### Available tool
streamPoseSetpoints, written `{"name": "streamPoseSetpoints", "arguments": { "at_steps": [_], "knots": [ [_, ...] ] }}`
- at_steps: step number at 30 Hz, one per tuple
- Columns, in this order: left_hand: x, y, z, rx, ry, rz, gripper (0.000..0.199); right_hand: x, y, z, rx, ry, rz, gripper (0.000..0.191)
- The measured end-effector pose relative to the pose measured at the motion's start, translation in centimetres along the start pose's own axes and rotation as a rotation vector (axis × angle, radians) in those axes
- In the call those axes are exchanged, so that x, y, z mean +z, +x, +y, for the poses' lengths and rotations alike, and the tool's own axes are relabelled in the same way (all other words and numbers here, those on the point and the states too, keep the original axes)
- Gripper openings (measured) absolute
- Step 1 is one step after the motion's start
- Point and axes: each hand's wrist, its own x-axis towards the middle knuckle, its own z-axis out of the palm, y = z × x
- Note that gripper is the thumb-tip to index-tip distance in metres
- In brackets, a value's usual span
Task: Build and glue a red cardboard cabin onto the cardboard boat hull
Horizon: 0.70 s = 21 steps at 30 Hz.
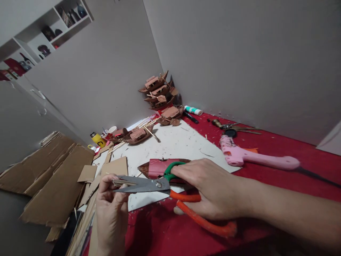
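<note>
My right hand [210, 186] grips scissors [151, 185] with one green and one orange handle, their blades parted and pointing left. Pinched in the fingers of my left hand [112, 209] are a few thin wooden sticks [125, 182], which lie between the blades. Just behind the scissors a small model boat [162, 168] with a reddish cover rests on a white sheet [202, 144]; my right hand and the scissors hide part of it.
A pink glue gun [266, 159] lies at right on the red table [287, 177]. Several model boats [157, 92] are stacked in the corner; another boat [137, 134] sits nearer. Cardboard sheets [61, 177] lean at left. A yellow bottle [97, 139] and a teal-white tube [193, 110] stand or lie farther back.
</note>
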Motion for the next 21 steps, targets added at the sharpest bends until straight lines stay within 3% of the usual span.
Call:
{"name": "streamPoseSetpoints", "arguments": {
  "at_steps": [21],
  "knots": [
    [-0.11,0.13,0.15,0.022,-0.029,-0.056,0.023,-0.23,-0.54,-0.46,-0.057,-0.056,0.009,0.024]
  ]
}}
